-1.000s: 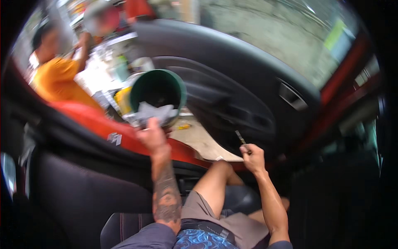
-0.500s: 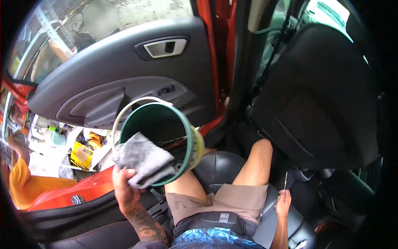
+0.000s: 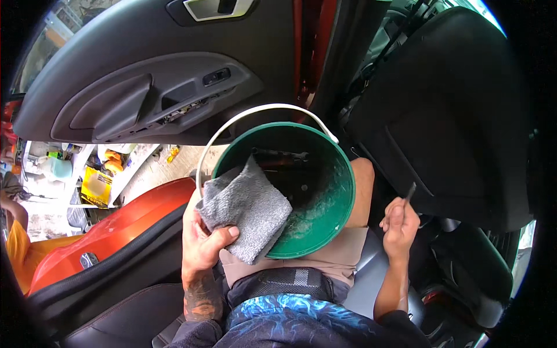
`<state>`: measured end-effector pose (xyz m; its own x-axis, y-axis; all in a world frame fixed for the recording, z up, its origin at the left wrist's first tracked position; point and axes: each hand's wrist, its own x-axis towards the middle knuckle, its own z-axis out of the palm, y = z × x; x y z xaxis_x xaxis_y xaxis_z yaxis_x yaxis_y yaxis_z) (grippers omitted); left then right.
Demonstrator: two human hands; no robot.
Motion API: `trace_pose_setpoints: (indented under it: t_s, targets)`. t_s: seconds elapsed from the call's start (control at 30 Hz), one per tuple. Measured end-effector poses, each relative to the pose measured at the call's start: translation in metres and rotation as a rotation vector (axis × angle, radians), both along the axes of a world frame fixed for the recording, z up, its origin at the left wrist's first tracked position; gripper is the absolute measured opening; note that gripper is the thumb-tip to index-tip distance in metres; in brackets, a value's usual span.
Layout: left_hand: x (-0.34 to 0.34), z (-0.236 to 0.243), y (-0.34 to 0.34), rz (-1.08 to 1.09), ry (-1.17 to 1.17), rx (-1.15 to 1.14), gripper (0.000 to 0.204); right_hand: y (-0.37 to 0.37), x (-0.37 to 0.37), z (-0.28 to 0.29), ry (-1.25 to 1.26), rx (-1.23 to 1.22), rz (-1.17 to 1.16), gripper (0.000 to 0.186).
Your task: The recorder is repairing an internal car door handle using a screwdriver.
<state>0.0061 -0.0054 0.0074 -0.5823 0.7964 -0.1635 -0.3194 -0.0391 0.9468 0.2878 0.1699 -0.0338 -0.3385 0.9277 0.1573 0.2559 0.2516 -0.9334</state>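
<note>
A grey cloth (image 3: 252,211), folded, is pinched under the thumb of my left hand (image 3: 204,238). It hangs over the near left rim of a green bucket (image 3: 342,211) with a raised white handle. The left fingers are partly hidden behind the cloth, so I cannot tell whether they grip the bucket too. Inside the bucket lies a dark long item (image 3: 278,155), its kind unclear, and some wet-looking residue coats the wall. To the right, clear of the bucket, my right hand (image 3: 400,229) is closed around a thin dark stick-like tool (image 3: 411,190) pointing up.
A grey car door panel (image 3: 116,69) stands open at the far left. A black seat back (image 3: 447,116) rises on the right. Past the red door sill (image 3: 110,232), a yellow packet (image 3: 96,187) lies among clutter, and a person in an orange sleeve (image 3: 29,255) is at the left.
The bucket has shifted right and tilted so more of its inside shows, the cloth moving along with my left hand. My right hand has risen with the thin tool.
</note>
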Motion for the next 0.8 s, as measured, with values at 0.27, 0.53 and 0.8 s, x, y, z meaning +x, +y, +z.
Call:
trace_pose_setpoints:
  t_s: [0.27, 0.53, 0.8]
  targets:
    - [-0.020, -0.040, -0.014, 0.258, 0.135, -0.098, 0.067, -0.019, 0.101, -0.113, -0.484, -0.154, -0.323, 0.014]
    - [-0.039, -0.070, -0.006, 0.147, 0.022, -0.104, 0.055, -0.106, 0.164, -0.147, -0.684, -0.769, -0.395, 0.027]
    - [-0.017, -0.053, -0.012, 0.163, 0.035, -0.137, 0.061, -0.095, 0.138, -0.142, -0.794, -0.807, -0.434, 0.024]
